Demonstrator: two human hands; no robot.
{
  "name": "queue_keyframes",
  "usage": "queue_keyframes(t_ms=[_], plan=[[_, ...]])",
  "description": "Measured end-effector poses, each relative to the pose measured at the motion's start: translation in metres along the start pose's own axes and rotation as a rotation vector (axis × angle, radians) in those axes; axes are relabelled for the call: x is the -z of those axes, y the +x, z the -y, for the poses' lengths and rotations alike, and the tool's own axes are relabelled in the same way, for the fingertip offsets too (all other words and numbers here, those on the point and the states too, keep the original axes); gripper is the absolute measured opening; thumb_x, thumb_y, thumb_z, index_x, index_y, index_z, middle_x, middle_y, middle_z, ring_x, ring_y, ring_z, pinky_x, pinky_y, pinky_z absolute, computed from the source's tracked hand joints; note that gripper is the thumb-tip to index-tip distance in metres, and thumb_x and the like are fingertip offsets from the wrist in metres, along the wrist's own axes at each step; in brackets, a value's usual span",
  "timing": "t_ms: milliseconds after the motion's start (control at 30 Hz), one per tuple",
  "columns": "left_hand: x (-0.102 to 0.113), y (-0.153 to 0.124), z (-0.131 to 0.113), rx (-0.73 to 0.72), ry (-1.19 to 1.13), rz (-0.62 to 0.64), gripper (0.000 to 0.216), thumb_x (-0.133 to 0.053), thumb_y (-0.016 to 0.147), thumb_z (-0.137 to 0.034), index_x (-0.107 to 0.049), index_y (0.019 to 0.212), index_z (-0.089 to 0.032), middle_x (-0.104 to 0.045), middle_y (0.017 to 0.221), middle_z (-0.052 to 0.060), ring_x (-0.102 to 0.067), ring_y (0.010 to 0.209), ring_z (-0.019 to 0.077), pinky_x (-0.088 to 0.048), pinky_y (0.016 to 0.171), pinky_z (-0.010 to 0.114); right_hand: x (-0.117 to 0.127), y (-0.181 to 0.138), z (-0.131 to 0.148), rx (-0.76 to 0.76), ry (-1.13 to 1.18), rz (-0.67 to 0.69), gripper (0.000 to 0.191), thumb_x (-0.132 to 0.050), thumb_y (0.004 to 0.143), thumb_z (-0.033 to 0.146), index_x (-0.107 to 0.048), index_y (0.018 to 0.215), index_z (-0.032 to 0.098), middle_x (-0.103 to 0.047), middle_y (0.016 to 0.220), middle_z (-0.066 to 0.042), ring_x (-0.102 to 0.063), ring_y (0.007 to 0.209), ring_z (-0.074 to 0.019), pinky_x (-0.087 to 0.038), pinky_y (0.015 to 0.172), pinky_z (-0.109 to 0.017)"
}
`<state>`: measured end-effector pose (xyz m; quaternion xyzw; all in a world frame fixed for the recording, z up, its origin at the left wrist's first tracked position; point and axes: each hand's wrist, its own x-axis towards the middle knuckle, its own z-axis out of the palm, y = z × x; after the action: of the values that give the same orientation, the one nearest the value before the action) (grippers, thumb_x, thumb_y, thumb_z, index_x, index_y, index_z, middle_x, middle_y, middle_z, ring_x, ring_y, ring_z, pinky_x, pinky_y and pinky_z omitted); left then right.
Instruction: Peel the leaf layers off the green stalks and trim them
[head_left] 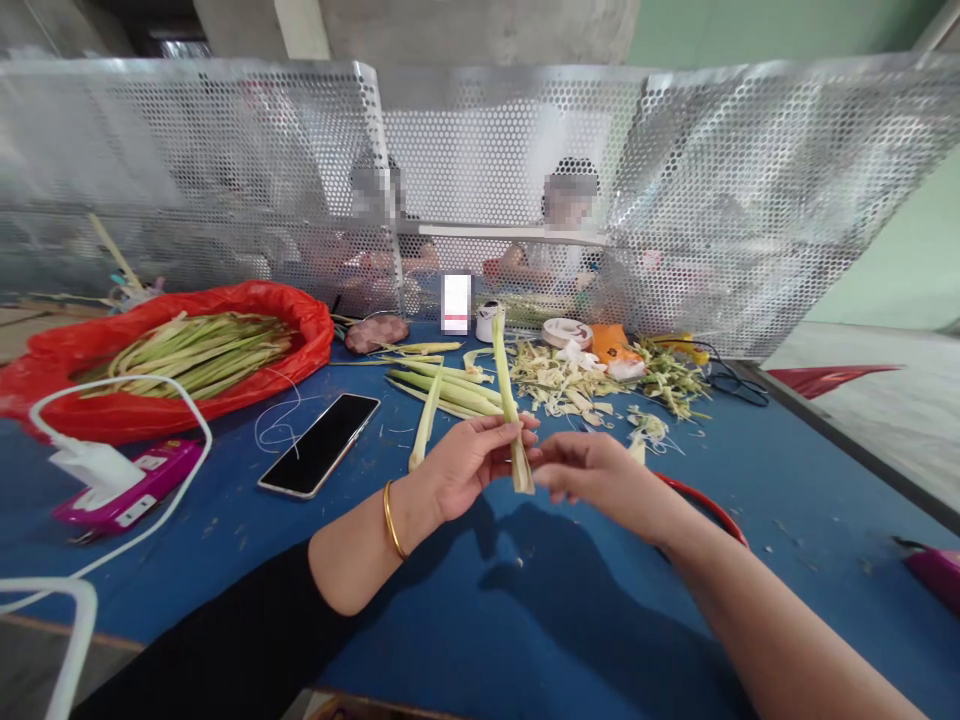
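A pale green leaf strip [501,365] is held up over the blue table [450,630], in front of the person, its upper end pointed away toward the white canister [486,324] and its cut end turned back toward the body. A split along the fibres could be started if the strip is pinched too hard by the left hand [476,462] or twisted near that flared end, where the layers look loose. The strip could also be tipped or let slip, since it is gripped low and its long upper part is left unsupported. If it is dropped forward, it could be mixed with the loose leaves [450,388] just beyond, or with the pile of scraps [559,380] to the right of them.

The strip is pinched by the left hand, with the thumb laid across the front and the fingers curled behind; the palm is turned partly upward and the wrist, ringed by a gold bracelet [394,520], is set low over the table. The right hand [596,475] is brought in from the opposite side, palm downward, its fingers loosely bent and half spread, with nothing seen to be gripped. Whether the strip's edge is touched by its fingertips cannot be told for certain, as they are partly hidden and slightly blurred.
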<state>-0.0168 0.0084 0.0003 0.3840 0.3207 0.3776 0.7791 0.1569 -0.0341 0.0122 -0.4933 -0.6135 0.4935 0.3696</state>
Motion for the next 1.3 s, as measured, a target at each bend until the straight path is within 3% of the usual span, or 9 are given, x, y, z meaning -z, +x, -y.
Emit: queue_keyframes(t_ms=[67, 267, 633, 800, 967, 1167, 1300], plan=[[0.001, 0.002, -0.002, 0.003, -0.060, -0.036, 0.013, -0.065, 0.082, -0.017, -0.071, 0.093, -0.013, -0.070, 0.080, 0.005, -0.067, 0.072, 0.0135, -0.053, 0.069, 0.024, -0.005, -0.002, -0.003, 0.003, -0.054, 0.068, 0.017, -0.078, 0.065, 0.029, -0.071, 0.075, 0.018, -0.063, 0.063, 0.002, -0.053, 0.056, -0.0121, -0.039, 0.052, -0.023], [0.002, 0.000, -0.002, 0.031, -0.108, -0.033, 0.014, -0.060, 0.086, -0.014, -0.071, 0.094, -0.012, -0.071, 0.083, 0.006, -0.068, 0.073, 0.0134, -0.055, 0.070, 0.024, -0.011, -0.002, -0.009, 0.041, -0.096, 0.002, 0.010, -0.073, 0.071, 0.028, -0.069, 0.074, 0.019, -0.063, 0.067, 0.001, -0.052, 0.061, -0.0138, -0.040, 0.056, -0.025], [0.002, 0.002, 0.000, 0.001, -0.038, -0.008, 0.014, -0.063, 0.084, -0.017, -0.073, 0.094, -0.012, -0.070, 0.080, 0.005, -0.066, 0.070, 0.0121, -0.053, 0.067, 0.023, -0.013, 0.002, -0.014, 0.044, -0.140, 0.000, 0.013, -0.071, 0.072, 0.030, -0.066, 0.072, 0.018, -0.061, 0.064, 0.002, -0.051, 0.058, -0.0134, -0.041, 0.055, -0.026], [-0.001, -0.002, -0.001, -0.006, -0.001, -0.035, 0.017, -0.072, 0.076, -0.022, -0.073, 0.091, -0.012, -0.067, 0.073, 0.003, -0.063, 0.066, 0.0114, -0.051, 0.064, 0.023, -0.009, 0.003, -0.013, 0.038, -0.193, 0.025, 0.018, -0.071, 0.072, 0.034, -0.066, 0.076, 0.018, -0.063, 0.067, 0.001, -0.054, 0.062, -0.0138, -0.042, 0.056, -0.025], [-0.007, -0.008, 0.001, 0.006, 0.184, -0.012, 0.030, -0.081, 0.065, -0.032, -0.075, 0.087, -0.013, -0.067, 0.071, 0.003, -0.060, 0.063, 0.0121, -0.048, 0.063, 0.025, -0.001, 0.007, -0.009, 0.050, -0.164, -0.178, 0.031, -0.067, 0.074, 0.045, -0.069, 0.089, 0.018, -0.063, 0.068, 0.000, -0.050, 0.056, -0.0127, -0.039, 0.051, -0.025], [-0.014, -0.018, 0.009, 0.063, 0.463, 0.125, 0.023, -0.075, 0.069, -0.029, -0.075, 0.084, -0.012, -0.066, 0.065, 0.003, -0.059, 0.060, 0.0126, -0.046, 0.061, 0.025, 0.004, 0.008, -0.001, 0.024, 0.220, -0.356, 0.034, -0.075, 0.065, 0.045, -0.069, 0.080, 0.015, -0.045, 0.048, 0.007, -0.030, 0.039, -0.0054, -0.026, 0.039, -0.022], [-0.012, -0.019, 0.008, 0.129, 0.523, 0.148, 0.019, -0.073, 0.070, -0.027, -0.075, 0.083, -0.013, -0.067, 0.066, 0.003, -0.060, 0.059, 0.0118, -0.047, 0.064, 0.025, 0.014, 0.006, 0.005, 0.060, 0.387, -0.402, 0.031, -0.079, 0.062, 0.041, -0.061, 0.065, 0.016, -0.039, 0.041, 0.009, -0.029, 0.037, -0.0049, -0.024, 0.040, -0.022]])
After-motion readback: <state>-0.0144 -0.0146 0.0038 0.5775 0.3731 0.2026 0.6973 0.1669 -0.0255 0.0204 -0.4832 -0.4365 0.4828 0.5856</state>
